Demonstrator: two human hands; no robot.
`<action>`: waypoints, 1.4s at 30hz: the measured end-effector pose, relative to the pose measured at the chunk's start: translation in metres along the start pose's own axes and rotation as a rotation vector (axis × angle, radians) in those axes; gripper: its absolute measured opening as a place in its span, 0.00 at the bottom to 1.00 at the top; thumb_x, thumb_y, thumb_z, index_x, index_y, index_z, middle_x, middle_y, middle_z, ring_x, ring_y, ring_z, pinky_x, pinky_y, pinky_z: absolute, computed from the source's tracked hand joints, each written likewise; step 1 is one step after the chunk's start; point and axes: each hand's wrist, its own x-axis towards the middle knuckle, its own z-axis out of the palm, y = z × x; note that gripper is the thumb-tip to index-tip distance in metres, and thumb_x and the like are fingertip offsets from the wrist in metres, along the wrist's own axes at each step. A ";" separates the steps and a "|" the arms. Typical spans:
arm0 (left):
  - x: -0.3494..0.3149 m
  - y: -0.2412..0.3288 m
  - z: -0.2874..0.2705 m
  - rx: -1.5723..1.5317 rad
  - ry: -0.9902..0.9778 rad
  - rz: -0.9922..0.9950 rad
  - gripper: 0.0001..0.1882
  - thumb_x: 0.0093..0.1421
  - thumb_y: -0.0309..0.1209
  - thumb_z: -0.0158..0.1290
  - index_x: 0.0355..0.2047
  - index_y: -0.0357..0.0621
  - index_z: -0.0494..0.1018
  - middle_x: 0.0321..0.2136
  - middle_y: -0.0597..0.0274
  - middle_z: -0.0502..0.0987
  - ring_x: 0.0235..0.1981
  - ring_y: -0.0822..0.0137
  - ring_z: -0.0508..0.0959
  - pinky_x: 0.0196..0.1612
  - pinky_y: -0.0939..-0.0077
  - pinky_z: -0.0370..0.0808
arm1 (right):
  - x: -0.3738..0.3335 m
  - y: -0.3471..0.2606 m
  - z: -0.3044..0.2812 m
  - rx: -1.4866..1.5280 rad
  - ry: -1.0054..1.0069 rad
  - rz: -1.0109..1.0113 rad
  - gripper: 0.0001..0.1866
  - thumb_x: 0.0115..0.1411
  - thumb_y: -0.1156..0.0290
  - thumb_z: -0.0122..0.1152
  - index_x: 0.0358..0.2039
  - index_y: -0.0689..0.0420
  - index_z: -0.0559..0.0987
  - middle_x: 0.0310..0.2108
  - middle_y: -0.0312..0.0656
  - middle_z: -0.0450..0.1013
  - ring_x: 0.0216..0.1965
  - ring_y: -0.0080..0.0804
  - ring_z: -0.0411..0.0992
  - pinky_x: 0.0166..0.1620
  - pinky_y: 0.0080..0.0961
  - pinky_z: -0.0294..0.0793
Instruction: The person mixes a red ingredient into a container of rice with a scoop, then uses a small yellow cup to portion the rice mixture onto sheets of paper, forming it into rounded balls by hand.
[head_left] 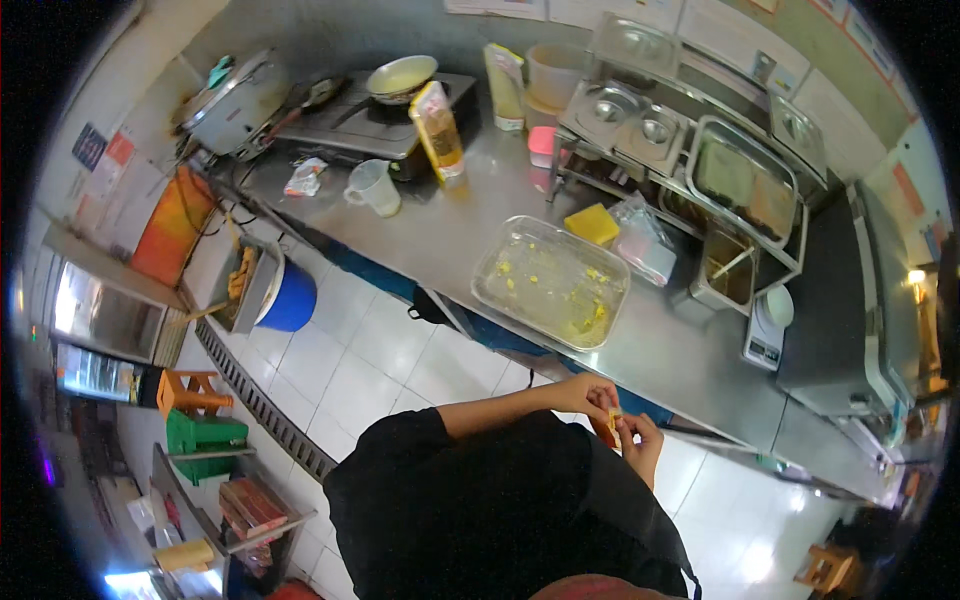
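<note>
Close in front of my body, past the counter's near edge, my left hand [590, 396] and my right hand [642, 442] meet with bent, closed fingers. Between them is a small orange-and-yellow thing [608, 431], pinched by both. My fingers cover much of it, so its kind does not show. On the counter just beyond lies a shallow metal tray [510, 290] with yellow bits scattered over its bottom. Behind the tray are a yellow sponge [592, 224] and a clear plastic bag [640, 240] with something pale pink and white inside.
The steel counter [430, 225] holds a measuring jug [374, 188], standing pouches [437, 130], a stove with a bowl [402, 78] and a large pot [240, 105]. Rightward are a rack with lidded pans [655, 135], a white scale [766, 335] and a grey appliance [835, 300]. A blue bucket [290, 297] stands left.
</note>
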 end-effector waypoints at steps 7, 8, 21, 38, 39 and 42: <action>0.011 0.004 -0.019 0.005 -0.031 -0.215 0.18 0.47 0.21 0.60 0.39 0.37 0.70 0.25 0.63 0.74 0.30 0.73 0.75 0.36 0.80 0.72 | 0.009 -0.023 0.004 0.005 0.129 0.130 0.04 0.50 0.76 0.60 0.24 0.64 0.77 0.16 0.41 0.66 0.19 0.26 0.63 0.23 0.22 0.60; 0.017 0.005 -0.022 0.006 -0.075 -0.259 0.19 0.47 0.21 0.60 0.40 0.37 0.70 0.26 0.63 0.74 0.31 0.72 0.75 0.38 0.79 0.72 | 0.009 -0.026 0.002 -0.008 0.141 0.177 0.04 0.50 0.76 0.59 0.25 0.64 0.77 0.18 0.41 0.68 0.20 0.27 0.65 0.25 0.21 0.63; 0.096 -0.099 0.062 -0.019 -0.461 -0.935 0.41 0.46 0.38 0.60 0.57 0.38 0.55 0.52 0.54 0.64 0.53 0.54 0.67 0.55 0.65 0.63 | -0.139 0.027 -0.033 -0.137 0.856 0.482 0.08 0.54 0.67 0.55 0.27 0.59 0.74 0.25 0.45 0.69 0.27 0.44 0.70 0.31 0.34 0.68; 0.099 -0.237 0.263 0.615 -1.049 -1.241 0.41 0.45 0.40 0.60 0.57 0.38 0.56 0.52 0.54 0.64 0.53 0.54 0.66 0.56 0.64 0.61 | -0.419 0.031 -0.009 -0.030 1.601 1.085 0.13 0.55 0.62 0.56 0.26 0.60 0.76 0.22 0.44 0.70 0.23 0.34 0.69 0.29 0.28 0.67; 0.095 -0.248 0.276 0.653 -1.077 -1.258 0.41 0.45 0.40 0.60 0.57 0.38 0.56 0.52 0.54 0.64 0.53 0.54 0.66 0.56 0.64 0.61 | -0.431 0.040 -0.009 -0.120 1.692 0.990 0.14 0.55 0.60 0.57 0.24 0.60 0.76 0.20 0.44 0.69 0.20 0.33 0.67 0.26 0.27 0.66; 0.081 -0.280 0.313 0.753 -1.157 -1.303 0.42 0.45 0.41 0.60 0.57 0.38 0.56 0.52 0.54 0.64 0.53 0.54 0.66 0.56 0.64 0.61 | -0.465 0.049 -0.028 -0.166 1.704 0.928 0.13 0.56 0.61 0.56 0.25 0.59 0.76 0.20 0.44 0.69 0.21 0.33 0.68 0.27 0.27 0.66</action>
